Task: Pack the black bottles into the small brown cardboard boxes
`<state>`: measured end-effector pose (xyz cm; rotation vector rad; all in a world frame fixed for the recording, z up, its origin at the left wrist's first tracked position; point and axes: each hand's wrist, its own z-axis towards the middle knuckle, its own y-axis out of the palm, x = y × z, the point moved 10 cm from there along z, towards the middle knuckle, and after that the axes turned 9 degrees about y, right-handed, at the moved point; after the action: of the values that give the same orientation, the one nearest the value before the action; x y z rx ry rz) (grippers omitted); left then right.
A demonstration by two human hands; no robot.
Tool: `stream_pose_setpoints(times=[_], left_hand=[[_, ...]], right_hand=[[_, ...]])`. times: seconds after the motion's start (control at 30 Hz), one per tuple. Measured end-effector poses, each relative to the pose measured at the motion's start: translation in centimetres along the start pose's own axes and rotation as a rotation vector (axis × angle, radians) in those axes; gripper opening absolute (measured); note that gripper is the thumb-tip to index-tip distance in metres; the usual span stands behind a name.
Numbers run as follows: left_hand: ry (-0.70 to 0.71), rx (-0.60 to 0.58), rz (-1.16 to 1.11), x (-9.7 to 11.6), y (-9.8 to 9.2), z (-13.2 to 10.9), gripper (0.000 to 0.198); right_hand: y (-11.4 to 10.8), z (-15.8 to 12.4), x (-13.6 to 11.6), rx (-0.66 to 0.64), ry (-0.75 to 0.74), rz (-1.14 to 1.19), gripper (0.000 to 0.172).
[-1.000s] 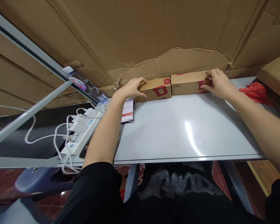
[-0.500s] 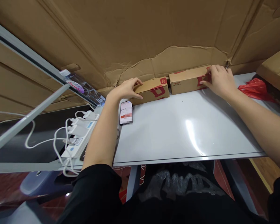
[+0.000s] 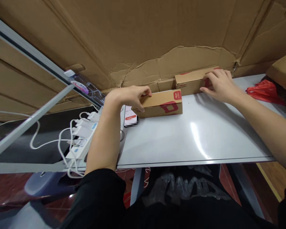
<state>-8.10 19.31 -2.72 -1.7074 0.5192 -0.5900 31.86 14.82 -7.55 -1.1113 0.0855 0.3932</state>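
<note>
My left hand (image 3: 130, 97) grips the left end of a long brown cardboard box (image 3: 162, 107), thumb on its front side and fingers over the top. That box has a red logo on the front and a red label at its right corner. Further back stands a second, similar cardboard box (image 3: 190, 81) against the cardboard backing. My right hand (image 3: 218, 84) hovers in front of that box's right part with fingers apart, partly covering its red logo; whether the fingertips touch it I cannot tell. Beside the left box lies a phone (image 3: 130, 117), partly covered by it.
A white power strip (image 3: 82, 140) with several plugs and cables sits left of the white tabletop (image 3: 166, 143). Behind it are a plastic bottle (image 3: 90, 90) and a metal frame bar (image 3: 33, 121). To the right lie a red plastic bag (image 3: 264, 92) and a larger cardboard box (image 3: 283, 71).
The left box has come toward me and slightly right in my left hand, away from the backing. My right hand has shifted a little left across its box, which stays in place.
</note>
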Motion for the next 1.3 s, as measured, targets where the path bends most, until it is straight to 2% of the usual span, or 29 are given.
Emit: stream_pose_setpoints(times=[0.03,0.1,0.23,0.33,0.47,0.57,0.73,0.9,1.03,1.17,1.3], left_hand=[[-0.014,-0.069,-0.02,0.7,0.5,-0.2,0.092],[0.0,-0.113,-0.053,2.5,0.9,-0.3,0.096],[0.103,-0.063,-0.097,5.2,0.8,0.0,0.093],[0.145,-0.066,-0.111,5.9,0.9,0.0,0.089],[0.154,-0.103,-0.119,6.6,0.9,-0.2,0.088],[0.183,-0.085,-0.109,7.9,0.9,0.0,0.086],[0.242,-0.012,-0.032,10.1,1.4,1.0,0.081],[0.272,0.026,0.027,11.0,2.2,1.7,0.074],[0.22,0.092,0.06,11.1,2.5,1.7,0.073],[0.188,0.158,-0.02,11.5,1.9,1.6,0.065],[0.148,0.22,-0.054,11.1,0.0,1.0,0.054]], right_hand=[[0.0,-0.3,-1.3,-0.027,-0.046,0.033,0.043],[0.0,-1.0,-3.9,-0.113,-0.126,0.115,0.044],[-0.3,-2.4,-7.9,-0.313,-0.175,0.282,0.057],[-1.1,-3.0,-9.2,-0.371,-0.158,0.339,0.066],[-1.6,-3.2,-9.9,-0.359,-0.173,0.38,0.072],[-1.3,-3.1,-9.7,-0.34,-0.201,0.368,0.075],[-1.0,-2.3,-7.6,-0.343,-0.179,0.329,0.077],[-1.9,-1.8,-6.5,-0.344,-0.154,0.298,0.083],[-2.0,-1.9,-6.6,-0.358,-0.179,0.273,0.081],[-1.8,-1.4,-5.4,-0.307,-0.132,0.323,0.085],[-2.9,-0.9,-3.6,-0.128,0.01,0.355,0.08]])
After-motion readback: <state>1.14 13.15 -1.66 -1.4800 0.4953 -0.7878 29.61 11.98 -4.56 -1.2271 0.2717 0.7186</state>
